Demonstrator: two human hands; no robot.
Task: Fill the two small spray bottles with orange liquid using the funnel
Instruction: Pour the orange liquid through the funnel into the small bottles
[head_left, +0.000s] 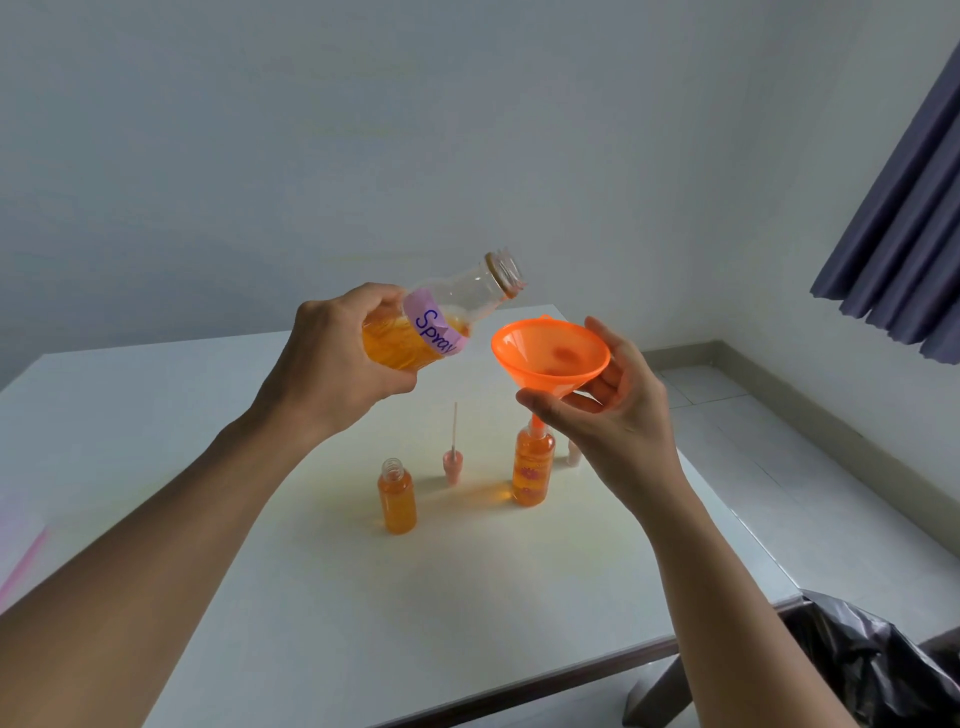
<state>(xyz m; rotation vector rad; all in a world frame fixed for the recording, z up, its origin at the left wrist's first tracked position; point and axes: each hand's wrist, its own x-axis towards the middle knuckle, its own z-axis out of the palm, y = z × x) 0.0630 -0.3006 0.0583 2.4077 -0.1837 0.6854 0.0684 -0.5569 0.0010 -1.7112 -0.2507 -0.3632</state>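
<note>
1. The left hand gripped the large bottle labelled "Spray", fingers curled round its base. The bottle was tilted with its open mouth up and to the right, above the table.
2. The left small bottle stood uncapped on the table, filled with orange liquid.
3. Just right of it, a pink pump head stood with its tube pointing up.
4. The orange funnel had its spout in the right small bottle, which was largely full.
5. The right hand held the funnel's bowl, thumb and fingers curled round it.

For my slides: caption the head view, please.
Left hand holds the "Spray" bottle tilted beside the orange funnel, which the right hand steadies in one small spray bottle; the second bottle stands uncapped.
</note>
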